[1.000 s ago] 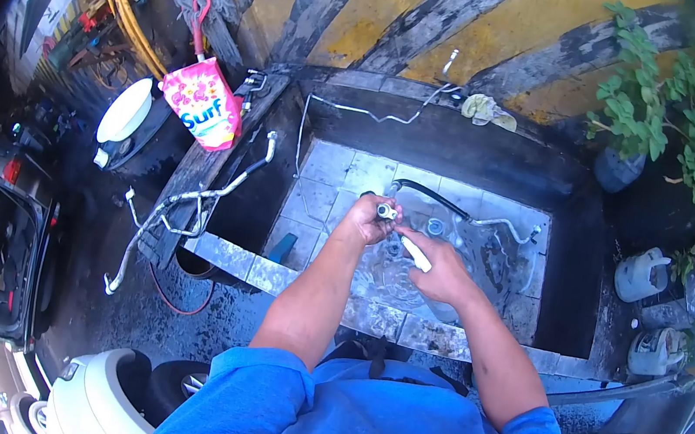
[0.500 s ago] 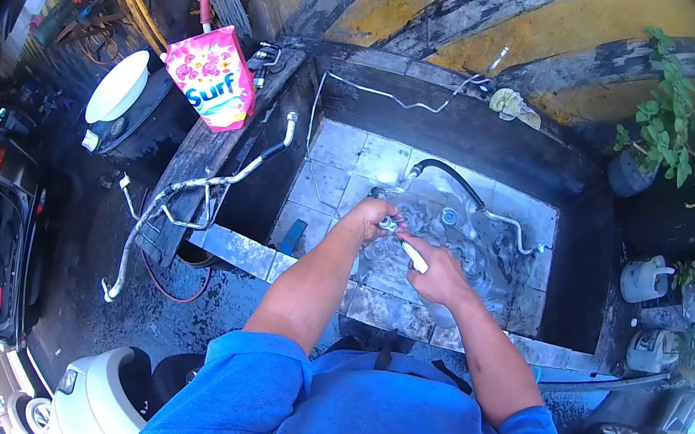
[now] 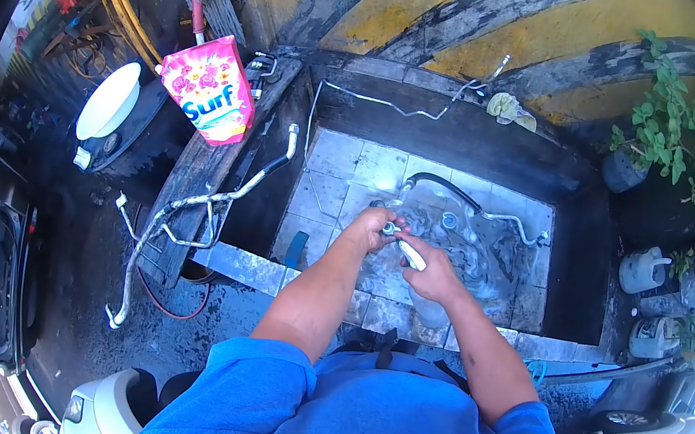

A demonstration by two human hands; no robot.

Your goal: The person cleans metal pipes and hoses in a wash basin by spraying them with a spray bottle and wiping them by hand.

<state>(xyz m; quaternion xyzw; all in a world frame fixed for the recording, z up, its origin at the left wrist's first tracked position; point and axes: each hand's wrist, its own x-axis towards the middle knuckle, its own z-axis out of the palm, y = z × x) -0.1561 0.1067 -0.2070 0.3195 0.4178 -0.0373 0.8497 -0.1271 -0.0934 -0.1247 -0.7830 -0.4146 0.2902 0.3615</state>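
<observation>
My left hand (image 3: 374,226) is closed round a small metal fitting (image 3: 389,229) above the wet tiled basin. Close beside it, my right hand (image 3: 434,270) grips a white handle (image 3: 412,256), whose far end meets the fitting. Behind my hands, a metal pipe with a black hose section (image 3: 448,185) lies in the basin. Soapy water (image 3: 482,261) swirls over the tiles (image 3: 334,155). A small round cap-like piece (image 3: 450,221) sits in the water.
On the plank (image 3: 179,195) at the left are a pink Surf packet (image 3: 209,89) and a branched metal pipe (image 3: 223,197). A white bowl (image 3: 108,100) stands farther left. A thin bent pipe (image 3: 380,101) crosses the back wall, near a cloth (image 3: 511,110). Plants (image 3: 658,126) and jugs (image 3: 643,270) stand right.
The camera view has shifted, moving the basin and surroundings in the frame. My hands stay together at the fitting, with the white handle's angle slightly changed.
</observation>
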